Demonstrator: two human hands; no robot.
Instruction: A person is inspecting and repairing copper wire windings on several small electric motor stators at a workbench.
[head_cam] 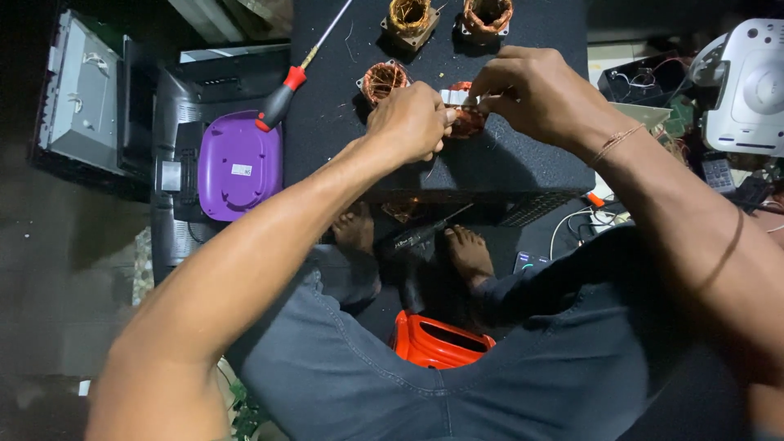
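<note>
Four copper-wound coils sit on the black, felt-like surface (506,155): two at its far edge, one (382,80) near the middle, and a fourth coil (467,121) between both hands. The left hand (411,122) and right hand (535,94) pinch a small silvery piece (457,97) atop it. One red-handled screwdriver (298,75) lies beside a glossy purple casing (238,166).

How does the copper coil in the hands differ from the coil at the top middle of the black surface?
The held coil is largely hidden by both hands, the left hand and right hand pinching it; the top coil sits free and untouched. The held coil looks redder, the top coil more golden. Both are wound copper.
</note>
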